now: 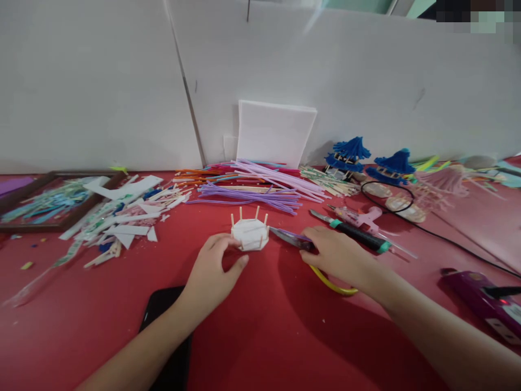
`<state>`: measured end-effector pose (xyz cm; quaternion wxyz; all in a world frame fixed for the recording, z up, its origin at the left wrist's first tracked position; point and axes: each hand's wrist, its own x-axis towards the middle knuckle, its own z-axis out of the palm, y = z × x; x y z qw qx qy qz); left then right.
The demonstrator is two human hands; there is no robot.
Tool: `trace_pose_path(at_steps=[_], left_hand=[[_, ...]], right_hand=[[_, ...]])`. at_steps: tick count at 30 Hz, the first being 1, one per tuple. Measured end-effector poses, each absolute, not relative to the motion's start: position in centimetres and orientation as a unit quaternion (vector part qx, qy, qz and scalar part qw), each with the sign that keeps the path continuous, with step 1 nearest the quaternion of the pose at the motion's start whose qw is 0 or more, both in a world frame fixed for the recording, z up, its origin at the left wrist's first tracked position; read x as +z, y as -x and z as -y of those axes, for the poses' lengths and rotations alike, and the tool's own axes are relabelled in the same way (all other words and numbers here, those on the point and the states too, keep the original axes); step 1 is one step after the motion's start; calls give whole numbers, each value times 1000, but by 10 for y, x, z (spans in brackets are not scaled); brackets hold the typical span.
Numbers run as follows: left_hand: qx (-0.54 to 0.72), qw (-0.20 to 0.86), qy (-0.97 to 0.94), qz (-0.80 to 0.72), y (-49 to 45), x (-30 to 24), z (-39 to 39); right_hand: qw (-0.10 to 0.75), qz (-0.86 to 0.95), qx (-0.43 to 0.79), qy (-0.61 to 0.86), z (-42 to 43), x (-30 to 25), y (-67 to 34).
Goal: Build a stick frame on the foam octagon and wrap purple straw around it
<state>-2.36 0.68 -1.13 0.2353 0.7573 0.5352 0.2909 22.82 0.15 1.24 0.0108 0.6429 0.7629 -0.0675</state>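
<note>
Your right hand (331, 250) is closed around one yellow-handled tool (290, 237), its metal end aimed between 9 and 10 o'clock and its visible yellow grip curving off toward 4. Your left hand (217, 266) is loosely spread: its fingertips meet the 8 o'clock edge of the single white piece (253, 234), while the thumb stands free of it. That piece sits on the red desk (260, 336) between your two hands, its longer axis running from 9 to 3 o'clock, with four thin sticks clearly upright along its far side. You cannot tell whether the tool's tip touches its 3 o'clock edge or stops just beside it. Your palm and fingers hide the tool's middle, so its type is hard to make out.

Around the white piece, you have one black-handled cutter (358, 235) and one pink glue gun (368, 220), partly overlapped, toward 3 o'clock, and two blue-topped models (348, 155) toward 2. Purple fuzzy stems (244, 193) lie at 12, too tangled to count. One dark phone (160, 301) toward 7 is partly covered by your left forearm, and one purple power strip (474, 290) toward 4 is cut off by the right border.
</note>
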Motion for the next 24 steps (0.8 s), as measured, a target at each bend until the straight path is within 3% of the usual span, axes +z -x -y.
trace_pose_path(at_steps=[17,20,24], left_hand=[[319,207,-708,-595,21,8,-31],[339,225,-696,-591,25,13,-28],[442,368,-623,-530,20,14,-16]], right_hand=[[-5,-725,-23,-688,-6,10,-232],[-147,-726,-99,-664,-6,9,-231],[-424,-579,-440,-540,2,8,-217]])
